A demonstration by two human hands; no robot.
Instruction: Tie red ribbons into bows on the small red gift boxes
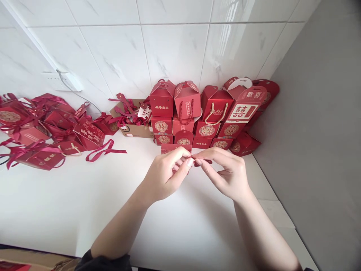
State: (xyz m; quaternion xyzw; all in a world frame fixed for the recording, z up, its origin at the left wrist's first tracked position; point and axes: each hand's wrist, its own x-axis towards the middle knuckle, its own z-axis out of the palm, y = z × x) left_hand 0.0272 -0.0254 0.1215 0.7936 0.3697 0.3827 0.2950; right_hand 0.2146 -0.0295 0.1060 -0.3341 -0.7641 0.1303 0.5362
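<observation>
Above the white table [113, 192], the left hand [168, 171] and right hand [229, 171] pinch a tiny red bit [192, 157] that could slip because fingertips barely hold it.

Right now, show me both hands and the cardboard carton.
Left hand [166, 176]: head view, near thumb's base.
Right hand [231, 178]: head view, near thumb's base.
Cardboard carton [138, 131]: head view, front side.
</observation>
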